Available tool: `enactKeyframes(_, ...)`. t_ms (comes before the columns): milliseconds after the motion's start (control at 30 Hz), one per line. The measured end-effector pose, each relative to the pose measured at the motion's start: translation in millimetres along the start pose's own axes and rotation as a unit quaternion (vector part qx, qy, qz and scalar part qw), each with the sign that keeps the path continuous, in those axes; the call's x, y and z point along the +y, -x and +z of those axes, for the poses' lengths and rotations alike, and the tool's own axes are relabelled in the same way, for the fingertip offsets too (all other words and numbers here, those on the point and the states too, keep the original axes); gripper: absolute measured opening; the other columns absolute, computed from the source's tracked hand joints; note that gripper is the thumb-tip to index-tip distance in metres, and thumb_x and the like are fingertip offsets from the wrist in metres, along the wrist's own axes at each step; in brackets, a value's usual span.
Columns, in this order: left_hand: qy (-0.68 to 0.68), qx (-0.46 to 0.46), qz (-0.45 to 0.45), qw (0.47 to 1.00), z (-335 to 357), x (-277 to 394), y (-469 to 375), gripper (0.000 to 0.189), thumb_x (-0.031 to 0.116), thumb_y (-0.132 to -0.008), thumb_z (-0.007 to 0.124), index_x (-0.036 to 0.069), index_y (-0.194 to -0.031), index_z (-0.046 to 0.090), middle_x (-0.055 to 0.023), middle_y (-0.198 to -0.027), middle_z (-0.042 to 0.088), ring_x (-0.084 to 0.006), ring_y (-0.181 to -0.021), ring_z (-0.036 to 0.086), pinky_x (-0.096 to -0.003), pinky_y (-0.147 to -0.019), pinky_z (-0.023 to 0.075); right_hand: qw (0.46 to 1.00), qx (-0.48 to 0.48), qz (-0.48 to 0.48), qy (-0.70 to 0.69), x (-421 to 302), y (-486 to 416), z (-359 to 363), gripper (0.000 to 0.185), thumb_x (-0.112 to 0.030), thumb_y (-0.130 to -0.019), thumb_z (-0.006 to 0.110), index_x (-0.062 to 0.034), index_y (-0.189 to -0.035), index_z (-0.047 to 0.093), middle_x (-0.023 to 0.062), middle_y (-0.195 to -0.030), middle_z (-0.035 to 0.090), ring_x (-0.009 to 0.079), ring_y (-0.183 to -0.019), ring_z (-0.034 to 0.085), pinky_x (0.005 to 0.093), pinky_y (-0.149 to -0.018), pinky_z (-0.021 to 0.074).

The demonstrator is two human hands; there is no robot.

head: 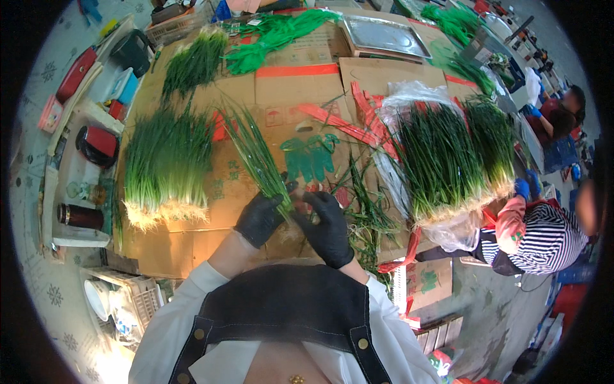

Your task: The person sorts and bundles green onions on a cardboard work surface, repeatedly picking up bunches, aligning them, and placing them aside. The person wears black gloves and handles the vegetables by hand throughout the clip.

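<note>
My left hand (260,217), in a black glove, is closed around the lower stalks of a small bunch of thin green onions (259,161). The bunch slants, leaf tips up and left, root end toward my body. My right hand (328,228), also black-gloved, is beside the root end, its thumb close to the stalks. Blur hides whether its fingertips pinch anything. Left of my hands lies a wide pile of green onions (168,163) with pale roots facing me. To the right are larger bundles (441,158) on clear plastic. Loose trimmed leaves (369,206) are scattered beside my right hand.
Flattened cardboard (300,86) covers the table. Red tape strips (340,126), green netting (278,41) and a metal tray (386,36) lie farther back. A tumbler (80,217) stands on the left side shelf. A co-worker in striped clothing (547,235) is at the right.
</note>
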State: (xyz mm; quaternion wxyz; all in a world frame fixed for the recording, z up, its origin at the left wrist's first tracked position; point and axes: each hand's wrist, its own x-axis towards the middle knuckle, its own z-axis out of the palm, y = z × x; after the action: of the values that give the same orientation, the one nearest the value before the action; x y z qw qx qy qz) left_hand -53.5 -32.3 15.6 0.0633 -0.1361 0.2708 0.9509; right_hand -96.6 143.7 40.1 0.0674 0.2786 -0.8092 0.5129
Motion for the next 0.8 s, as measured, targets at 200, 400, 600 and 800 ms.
enactKeyframes(200,0.028,-0.001,0.003,1.0,-17.8,2.1,-4.3,0.051,0.01,-0.096,0.047,0.01,-0.144,0.032,-0.0155,-0.14,0.044,-0.035,-0.126,0.046,-0.0488,-0.102,0.0427,0.986,-0.161,-0.006,0.031,-3.6,-1.6,2.1,0.018,-0.018,-0.082,0.07,-0.0049,-0.093,0.065,0.0159,-0.087,0.061,0.0341,-0.079,0.06,0.0396,-0.069,0.0475)
enactKeyframes(400,-0.003,0.058,0.105,0.993,-35.7,37.1,-5.3,0.051,0.014,-0.097,0.046,0.014,-0.145,0.03,-0.0146,-0.143,0.041,-0.0375,-0.126,0.046,-0.0509,-0.101,0.0425,0.916,-0.325,0.049,-0.23,12.3,6.2,-28.4,0.019,-0.017,-0.086,0.068,-0.0026,-0.098,0.063,0.0146,-0.091,0.063,0.028,-0.087,0.063,0.0355,-0.072,0.0473)
enactKeyframes(600,0.01,0.011,0.071,0.997,-20.3,43.5,0.8,0.06,0.01,-0.093,0.053,0.014,-0.147,0.028,-0.0165,-0.145,0.038,-0.0377,-0.126,0.045,-0.0518,-0.101,0.0421,0.994,-0.088,0.053,-0.045,20.8,6.6,-13.5,0.03,-0.013,-0.085,0.067,-0.0044,-0.113,0.064,0.0163,-0.103,0.066,0.0295,-0.095,0.064,0.0355,-0.08,0.0496)
enactKeyframes(800,-0.086,0.006,0.056,0.995,-7.6,37.7,6.9,0.062,0.008,-0.088,0.058,0.011,-0.144,0.031,-0.0172,-0.14,0.044,-0.0377,-0.121,0.051,-0.0498,-0.098,0.0453,0.976,-0.098,0.149,-0.124,19.6,9.6,-4.2,0.024,-0.009,-0.085,0.068,-0.0013,-0.108,0.066,0.0117,-0.099,0.068,0.0203,-0.09,0.066,0.0303,-0.078,0.0505)
